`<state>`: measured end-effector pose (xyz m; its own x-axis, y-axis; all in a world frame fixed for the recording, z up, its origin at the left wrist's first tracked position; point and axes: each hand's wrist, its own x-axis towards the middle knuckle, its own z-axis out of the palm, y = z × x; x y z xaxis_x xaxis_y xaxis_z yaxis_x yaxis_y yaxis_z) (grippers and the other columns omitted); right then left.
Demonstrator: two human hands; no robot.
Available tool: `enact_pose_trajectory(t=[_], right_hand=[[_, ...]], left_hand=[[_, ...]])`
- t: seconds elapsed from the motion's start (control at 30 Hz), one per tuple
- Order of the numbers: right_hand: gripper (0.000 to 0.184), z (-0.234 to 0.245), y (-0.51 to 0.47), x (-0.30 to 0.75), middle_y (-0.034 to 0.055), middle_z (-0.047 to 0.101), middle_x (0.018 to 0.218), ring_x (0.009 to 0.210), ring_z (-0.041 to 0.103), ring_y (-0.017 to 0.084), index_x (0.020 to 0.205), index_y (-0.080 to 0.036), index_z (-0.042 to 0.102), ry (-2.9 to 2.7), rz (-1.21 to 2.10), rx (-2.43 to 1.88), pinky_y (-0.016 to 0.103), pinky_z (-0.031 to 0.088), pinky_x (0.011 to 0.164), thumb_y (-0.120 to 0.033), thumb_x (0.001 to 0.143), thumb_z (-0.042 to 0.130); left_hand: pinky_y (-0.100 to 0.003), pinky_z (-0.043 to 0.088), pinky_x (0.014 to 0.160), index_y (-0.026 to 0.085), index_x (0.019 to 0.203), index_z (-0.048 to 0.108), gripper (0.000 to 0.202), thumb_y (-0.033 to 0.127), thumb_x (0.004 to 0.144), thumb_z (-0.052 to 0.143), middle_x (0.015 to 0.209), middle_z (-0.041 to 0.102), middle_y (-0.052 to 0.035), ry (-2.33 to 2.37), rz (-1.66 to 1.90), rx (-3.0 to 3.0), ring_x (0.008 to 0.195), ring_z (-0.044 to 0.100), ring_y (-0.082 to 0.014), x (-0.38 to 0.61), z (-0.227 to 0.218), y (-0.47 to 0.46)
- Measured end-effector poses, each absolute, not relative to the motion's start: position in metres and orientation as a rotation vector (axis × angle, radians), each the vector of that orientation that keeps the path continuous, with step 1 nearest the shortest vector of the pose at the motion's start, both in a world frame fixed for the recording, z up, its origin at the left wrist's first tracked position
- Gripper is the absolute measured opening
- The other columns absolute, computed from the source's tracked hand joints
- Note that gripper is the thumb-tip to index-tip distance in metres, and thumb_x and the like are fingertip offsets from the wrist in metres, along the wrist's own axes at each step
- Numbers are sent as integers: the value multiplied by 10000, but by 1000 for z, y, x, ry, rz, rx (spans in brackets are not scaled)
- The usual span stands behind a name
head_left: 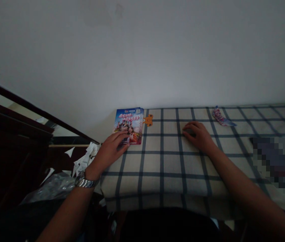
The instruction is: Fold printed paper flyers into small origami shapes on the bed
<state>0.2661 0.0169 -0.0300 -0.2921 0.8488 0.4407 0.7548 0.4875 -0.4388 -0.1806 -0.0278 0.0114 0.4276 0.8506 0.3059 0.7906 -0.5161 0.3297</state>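
Plain pale wall (142,53) rises behind a table covered by a checked cloth (170,163), and the light is dim. On the cloth, a stack of leaflets (126,118) lies under and just beyond the fingers of the left hand (114,148), near the wall. That hand rests palm down over the near part of the top leaflet, its fingers stretched out and loosely spread, the thumb apart from them; it does not grip the stack.

As far as can be judged, the leaflets are gathered into one pile, though the edges on the side toward the right hand (200,136) do not quite line up. No leaflet is lifted from it, and how many it holds cannot be told.

The right hand rests on the cloth well apart from the stack, fingers loosely curved, with a gap before the thumb and nothing visible between them. Between the hands, close against the pile, is an orange bear (148,120). Beyond the right hand and to its right lies a crumpled piece of paper (220,117), touched by neither hand. Farther right of that hand, a dark thing (276,161) is blurred out. Left of the left hand, below the table edge, are white paper scraps (83,164) and a clear plastic bag (56,185).
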Motion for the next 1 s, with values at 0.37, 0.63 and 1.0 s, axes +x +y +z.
enact_pose_trajectory(t=[0.37, 0.63, 1.0], right_hand=[[143, -31, 19, 269, 105, 687, 1147, 1104, 651, 311, 1051, -256, 718, -2105, 236, -1308, 521, 517, 999, -316, 947, 640], [155, -33, 21, 272, 107, 690, 1164, 1124, 650, 309, 1073, -247, 720, -2121, 248, -1299, 521, 509, 1025, -304, 949, 648], [131, -33, 21, 272, 108, 685, 1140, 1099, 657, 318, 1056, -246, 718, -2108, 250, -1270, 541, 528, 1004, -297, 948, 666]], left_hand=[[-502, 522, 1114, 252, 1325, 651, 394, 486, 1015, 587, 1386, 683, -91, 1524, 550, 2543, 1271, 652, -287, -199, -3, -24], [-452, 565, 1035, 246, 1265, 697, 414, 523, 1061, 465, 1314, 734, -69, 1635, 546, 2448, 1177, 713, -280, -194, 5, -26], [-421, 533, 1073, 245, 1091, 736, 357, 562, 983, 612, 1285, 721, -68, 1493, 650, 2299, 1213, 679, -266, -193, 9, -18]])
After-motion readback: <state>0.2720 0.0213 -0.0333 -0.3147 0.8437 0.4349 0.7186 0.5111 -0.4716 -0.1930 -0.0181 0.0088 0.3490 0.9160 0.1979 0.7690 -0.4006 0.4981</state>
